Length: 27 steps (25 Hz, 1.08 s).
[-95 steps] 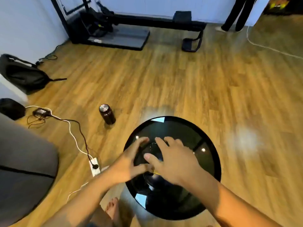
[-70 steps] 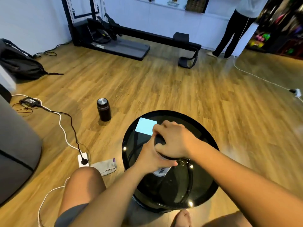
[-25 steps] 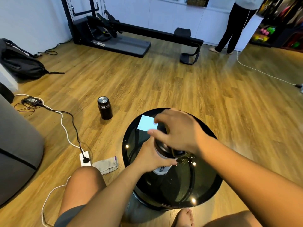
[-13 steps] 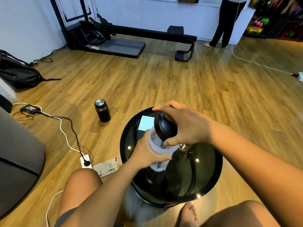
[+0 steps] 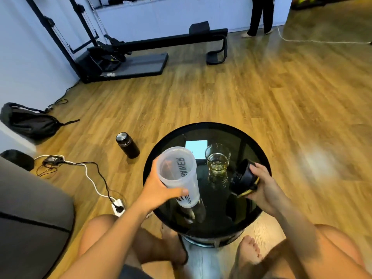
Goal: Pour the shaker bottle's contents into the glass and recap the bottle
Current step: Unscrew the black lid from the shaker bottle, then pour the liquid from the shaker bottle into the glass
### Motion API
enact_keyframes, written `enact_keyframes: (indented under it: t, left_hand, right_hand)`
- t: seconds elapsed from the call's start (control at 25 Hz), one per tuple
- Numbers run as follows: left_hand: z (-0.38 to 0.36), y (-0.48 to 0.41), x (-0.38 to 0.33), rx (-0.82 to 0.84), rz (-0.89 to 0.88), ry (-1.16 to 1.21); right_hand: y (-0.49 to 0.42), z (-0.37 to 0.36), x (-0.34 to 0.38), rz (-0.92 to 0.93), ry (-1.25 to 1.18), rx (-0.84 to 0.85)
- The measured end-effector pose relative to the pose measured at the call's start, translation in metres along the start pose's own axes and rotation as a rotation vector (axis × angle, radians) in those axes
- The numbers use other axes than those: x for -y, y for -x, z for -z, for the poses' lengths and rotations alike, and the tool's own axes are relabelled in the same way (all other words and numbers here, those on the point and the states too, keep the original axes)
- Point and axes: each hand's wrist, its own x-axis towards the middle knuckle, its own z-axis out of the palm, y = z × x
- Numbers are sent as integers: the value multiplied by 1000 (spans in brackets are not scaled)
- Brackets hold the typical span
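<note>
Black cap (image 5: 244, 179), now unscrewed, is gripped in the right hand (image 5: 261, 183) at three o'clock; the opened shaker bottle (image 5: 178, 174) is clasped by the left hand (image 5: 159, 188), ready for pouring into the glass (image 5: 217, 160).

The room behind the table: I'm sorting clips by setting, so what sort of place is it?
Probably a home gym or small fitness studio: a rowing-style exercise machine by the wall, a black gym bag and a black flask on the wooden floor.

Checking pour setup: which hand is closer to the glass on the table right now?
Right, by a small margin. The right hand, holding the black lid, sits just right of the glass. The left hand grips the shaker bottle further off on the glass's left.
</note>
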Motion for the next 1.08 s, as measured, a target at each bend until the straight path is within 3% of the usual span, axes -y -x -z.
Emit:
enact_keyframes:
  t: [0.2, 0.36, 0.56, 0.76, 1.08]
  left_hand:
    - [-21, -12, -22, -92, -72, 23]
    - [-37, -30, -29, -155, 4, 18]
    - [-37, -52, -35, -111, -75, -54]
    - [-40, -57, -38, -171, -106, -88]
    - [-38, -68, -52, 9, -102, -415]
  right_hand:
    - [-6, 10, -25, -166, -316, -86]
    - [-15, 20, -31, -217, -326, -81]
    - [-25, 30, -40, -249, -352, -36]
    - [-28, 34, -41, -216, -401, -54]
    - [-31, 31, -42, -204, -398, -75]
